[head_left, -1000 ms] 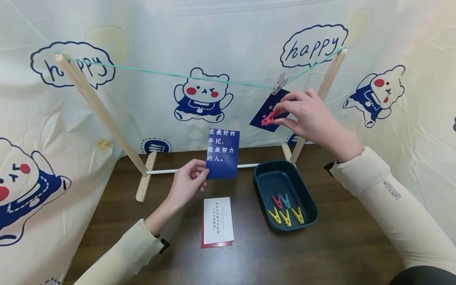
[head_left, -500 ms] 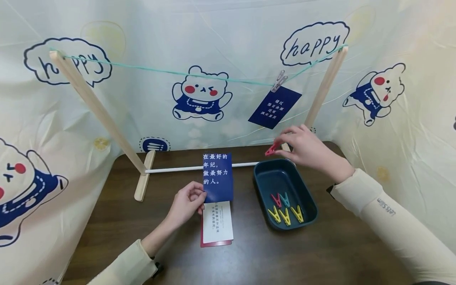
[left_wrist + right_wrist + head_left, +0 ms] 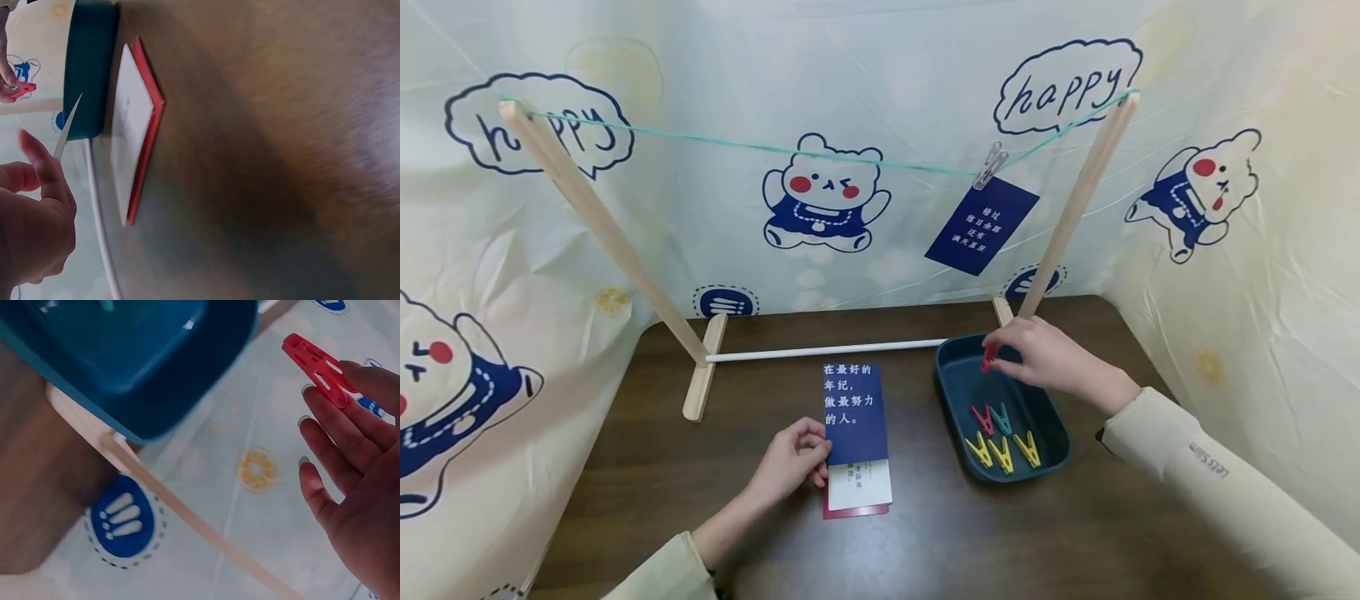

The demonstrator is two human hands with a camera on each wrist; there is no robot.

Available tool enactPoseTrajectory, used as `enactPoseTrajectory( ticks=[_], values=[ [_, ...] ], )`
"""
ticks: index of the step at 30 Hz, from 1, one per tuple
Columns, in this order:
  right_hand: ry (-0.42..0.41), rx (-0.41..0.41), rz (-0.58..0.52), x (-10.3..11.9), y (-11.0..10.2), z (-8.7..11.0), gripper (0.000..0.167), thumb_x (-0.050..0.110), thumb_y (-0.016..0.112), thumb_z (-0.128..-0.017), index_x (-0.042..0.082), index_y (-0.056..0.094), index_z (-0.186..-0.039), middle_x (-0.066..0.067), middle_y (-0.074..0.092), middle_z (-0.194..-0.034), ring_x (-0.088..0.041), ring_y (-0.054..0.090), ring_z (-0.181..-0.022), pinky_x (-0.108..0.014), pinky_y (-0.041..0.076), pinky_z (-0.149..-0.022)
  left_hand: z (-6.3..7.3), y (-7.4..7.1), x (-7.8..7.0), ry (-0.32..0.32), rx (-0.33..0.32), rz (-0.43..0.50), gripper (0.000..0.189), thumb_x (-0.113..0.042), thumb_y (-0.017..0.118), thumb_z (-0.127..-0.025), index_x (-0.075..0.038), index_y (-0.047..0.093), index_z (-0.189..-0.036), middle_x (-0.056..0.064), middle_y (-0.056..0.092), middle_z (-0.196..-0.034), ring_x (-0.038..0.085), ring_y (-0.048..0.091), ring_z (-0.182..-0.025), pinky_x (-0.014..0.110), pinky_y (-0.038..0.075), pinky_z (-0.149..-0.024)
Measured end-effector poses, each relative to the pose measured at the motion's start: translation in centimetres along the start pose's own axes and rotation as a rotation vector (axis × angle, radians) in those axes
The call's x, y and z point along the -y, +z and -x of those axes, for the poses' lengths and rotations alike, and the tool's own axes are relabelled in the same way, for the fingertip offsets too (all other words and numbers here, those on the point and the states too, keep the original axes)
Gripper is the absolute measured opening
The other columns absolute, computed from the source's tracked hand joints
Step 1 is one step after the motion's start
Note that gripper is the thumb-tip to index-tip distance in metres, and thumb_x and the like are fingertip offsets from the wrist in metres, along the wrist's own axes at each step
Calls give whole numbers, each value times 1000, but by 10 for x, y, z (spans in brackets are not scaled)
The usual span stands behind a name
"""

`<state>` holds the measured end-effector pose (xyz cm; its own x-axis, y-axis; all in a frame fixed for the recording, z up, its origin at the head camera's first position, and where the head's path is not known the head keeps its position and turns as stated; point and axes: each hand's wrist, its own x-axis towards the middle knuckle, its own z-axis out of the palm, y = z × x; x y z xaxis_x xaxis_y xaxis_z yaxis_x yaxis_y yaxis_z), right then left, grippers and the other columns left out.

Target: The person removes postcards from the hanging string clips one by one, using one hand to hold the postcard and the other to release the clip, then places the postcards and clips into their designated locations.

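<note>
My left hand (image 3: 792,454) pinches a blue card (image 3: 855,442) with white writing by its left edge, above a white card (image 3: 859,487) that lies on a red one (image 3: 857,512). In the left wrist view the held blue card (image 3: 67,128) shows edge-on, apart from the stack. My right hand (image 3: 1037,354) pinches a red clothespin (image 3: 319,367) between thumb and fingers, over the far part of a dark teal tray (image 3: 947,417). Several yellow, red and teal clothespins (image 3: 1002,456) lie in the tray.
A wooden stand (image 3: 595,225) with a green string (image 3: 722,143) spans the back. From the string hangs another blue card (image 3: 981,227), held by a pale pink clip (image 3: 990,167). A white rod (image 3: 790,352) joins the stand's feet. A patterned curtain stands behind.
My left hand has lowered the blue card toward the stack on the table. My right hand has come down from the hanging card to the tray, still holding the red clothespin.
</note>
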<state>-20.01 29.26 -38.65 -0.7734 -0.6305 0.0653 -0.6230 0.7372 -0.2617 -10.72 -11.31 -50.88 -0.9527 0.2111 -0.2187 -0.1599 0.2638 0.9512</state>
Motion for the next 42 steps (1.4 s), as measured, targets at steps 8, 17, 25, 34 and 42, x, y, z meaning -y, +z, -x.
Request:
enactPoseTrajectory(
  ticks=[8,17,25,34,42],
  values=[
    [120,161,-4,-12,32,8,15,19,71,-100,5,73,-103,-1,65,-81,-10,58,-66,-26,55,-59,7,5,15,-67,73,82,19,-2,64,-99,9,56,-112,20,68,-82,16,65,-57,30,61,-56],
    [241,303,16,-23,53,15,14,20,72,-100,8,70,-92,3,56,-66,-10,53,-56,-24,48,-51,11,7,25,-83,125,41,15,-2,66,-99,8,58,-106,15,70,-77,13,65,-53,31,60,-53],
    [304,369,-10,-26,66,17,17,21,74,-98,5,70,-100,1,59,-70,-11,57,-58,-25,54,-56,12,6,30,-71,109,-59,16,-3,69,-97,7,60,-105,12,71,-76,15,65,-52,35,60,-51],
    [344,416,0,-25,74,21,17,22,74,-98,6,70,-95,1,61,-71,-11,59,-60,-28,59,-61,14,9,36,-5,91,-133,21,-2,72,-94,6,58,-109,8,70,-72,18,65,-49,34,58,-46],
    [349,439,-11,-24,77,23,16,21,74,-98,7,69,-92,0,60,-71,-12,59,-61,-28,58,-61,17,11,36,24,58,-202,33,0,74,-91,5,56,-119,3,67,-70,16,63,-47,32,56,-45]
  ],
)
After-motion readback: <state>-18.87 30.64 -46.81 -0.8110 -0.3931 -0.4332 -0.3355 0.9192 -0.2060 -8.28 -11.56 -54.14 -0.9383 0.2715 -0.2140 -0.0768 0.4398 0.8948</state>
